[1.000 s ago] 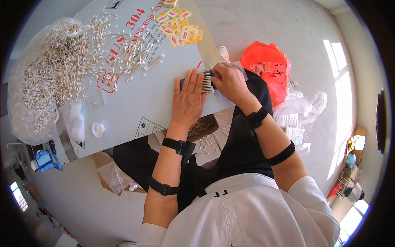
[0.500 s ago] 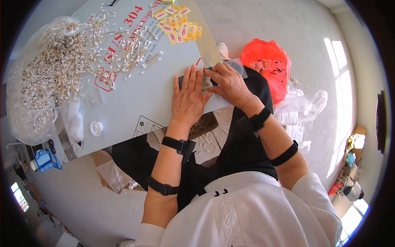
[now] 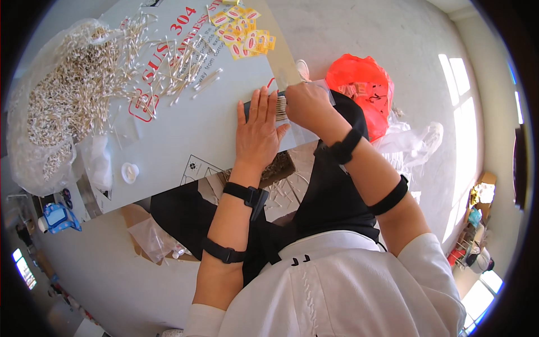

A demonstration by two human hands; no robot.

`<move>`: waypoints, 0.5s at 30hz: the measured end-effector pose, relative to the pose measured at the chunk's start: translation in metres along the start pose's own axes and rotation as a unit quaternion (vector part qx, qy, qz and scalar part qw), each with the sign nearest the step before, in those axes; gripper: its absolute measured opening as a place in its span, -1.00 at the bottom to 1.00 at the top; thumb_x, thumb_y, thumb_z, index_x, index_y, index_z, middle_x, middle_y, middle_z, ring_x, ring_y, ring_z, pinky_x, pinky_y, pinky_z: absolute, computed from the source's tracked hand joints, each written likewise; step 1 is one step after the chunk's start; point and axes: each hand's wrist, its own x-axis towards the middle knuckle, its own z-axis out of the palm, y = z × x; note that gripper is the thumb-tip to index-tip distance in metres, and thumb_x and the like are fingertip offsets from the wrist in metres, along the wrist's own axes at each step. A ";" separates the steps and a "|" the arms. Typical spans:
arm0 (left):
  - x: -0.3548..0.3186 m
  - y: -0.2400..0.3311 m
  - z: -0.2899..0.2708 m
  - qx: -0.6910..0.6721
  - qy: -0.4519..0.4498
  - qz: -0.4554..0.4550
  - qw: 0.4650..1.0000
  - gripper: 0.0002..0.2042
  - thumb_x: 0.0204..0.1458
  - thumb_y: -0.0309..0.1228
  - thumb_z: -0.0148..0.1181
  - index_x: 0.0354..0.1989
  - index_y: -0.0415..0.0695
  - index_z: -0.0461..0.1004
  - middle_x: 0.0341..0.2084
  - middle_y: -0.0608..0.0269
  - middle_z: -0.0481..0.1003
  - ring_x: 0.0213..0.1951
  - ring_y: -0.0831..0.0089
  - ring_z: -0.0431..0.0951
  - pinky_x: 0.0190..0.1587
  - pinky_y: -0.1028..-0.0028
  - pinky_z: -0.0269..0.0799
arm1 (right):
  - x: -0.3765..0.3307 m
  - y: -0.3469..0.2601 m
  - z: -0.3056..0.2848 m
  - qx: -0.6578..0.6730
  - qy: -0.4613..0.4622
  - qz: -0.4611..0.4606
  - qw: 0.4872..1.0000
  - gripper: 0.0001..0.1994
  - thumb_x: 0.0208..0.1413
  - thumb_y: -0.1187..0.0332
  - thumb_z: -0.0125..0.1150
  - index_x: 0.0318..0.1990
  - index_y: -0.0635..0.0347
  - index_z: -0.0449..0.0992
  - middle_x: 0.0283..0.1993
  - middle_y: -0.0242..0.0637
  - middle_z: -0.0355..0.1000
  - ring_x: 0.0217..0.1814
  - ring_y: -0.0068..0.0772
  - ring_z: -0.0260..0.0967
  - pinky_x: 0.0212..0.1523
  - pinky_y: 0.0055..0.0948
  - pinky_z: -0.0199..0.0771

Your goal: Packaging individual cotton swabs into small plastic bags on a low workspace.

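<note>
My left hand [image 3: 257, 128] lies flat near the table's right edge, fingers stretched out over a dark flat piece [image 3: 246, 108]. Beside its fingertips a short row of cotton swabs [image 3: 281, 110] lies side by side, partly covered by my hands. At the right end of that row my right hand [image 3: 310, 108] is curled closed; its fingers are turned away, so what they grip is hidden. Clear plastic film [image 3: 324, 90] shows just beyond the right hand. Loose cotton swabs [image 3: 182, 70] are scattered across the table, farther off to the left.
A clear bag heaped with cotton swabs [image 3: 67, 95] stands at the table's left, near a small white round piece [image 3: 129, 173]. Yellow-and-white packets [image 3: 247, 39] lie at the far edge. A red plastic bag [image 3: 359, 84] is on the right; an open box [image 3: 278, 171] sits below the table edge.
My right hand has turned over and closed; its fingers, bent over the swab row before, now face away. The left hand stays almost where it was.
</note>
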 end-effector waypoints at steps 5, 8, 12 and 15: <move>0.000 -0.001 -0.002 0.000 -0.006 -0.004 1.000 -0.28 0.10 -0.05 0.07 0.38 -0.10 0.02 0.37 0.12 0.03 0.41 0.24 -0.04 0.38 0.00 -0.24 | 0.011 -0.011 -0.007 -0.035 -0.009 0.018 0.999 -0.84 -0.08 0.38 0.13 -0.37 0.21 0.60 -0.35 -0.04 0.55 -0.23 -0.02 0.55 -0.26 -0.17 0.55; 0.000 0.000 0.002 -0.001 0.005 -0.005 1.000 -0.28 0.11 -0.03 0.05 0.38 -0.09 0.01 0.38 0.13 0.03 0.41 0.25 -0.05 0.38 0.01 -0.25 | 0.013 0.004 -0.006 0.022 -0.019 0.086 0.996 -0.80 -0.13 0.34 0.17 -0.34 0.21 0.60 -0.31 -0.02 0.55 -0.18 0.00 0.53 -0.21 -0.19 0.54; 0.004 0.008 0.010 -0.003 0.016 -0.024 1.000 -0.29 0.12 -0.02 0.03 0.38 -0.09 0.01 0.38 0.13 0.01 0.41 0.25 -0.06 0.38 0.02 -0.27 | 0.020 0.028 0.010 0.132 0.038 0.082 0.987 -0.84 -0.28 0.36 0.23 -0.58 0.30 0.57 -0.59 -0.05 0.49 -0.51 -0.18 0.50 -0.44 -0.28 0.50; 0.006 0.012 0.013 -0.005 0.020 -0.034 0.999 -0.29 0.12 -0.03 0.05 0.38 -0.11 0.02 0.39 0.12 -0.01 0.42 0.24 -0.08 0.38 0.03 -0.27 | 0.023 0.038 0.019 0.200 0.016 0.065 0.977 -0.84 -0.25 0.39 0.22 -0.61 0.34 0.53 -0.66 -0.12 0.44 -0.60 -0.33 0.47 -0.52 -0.38 0.45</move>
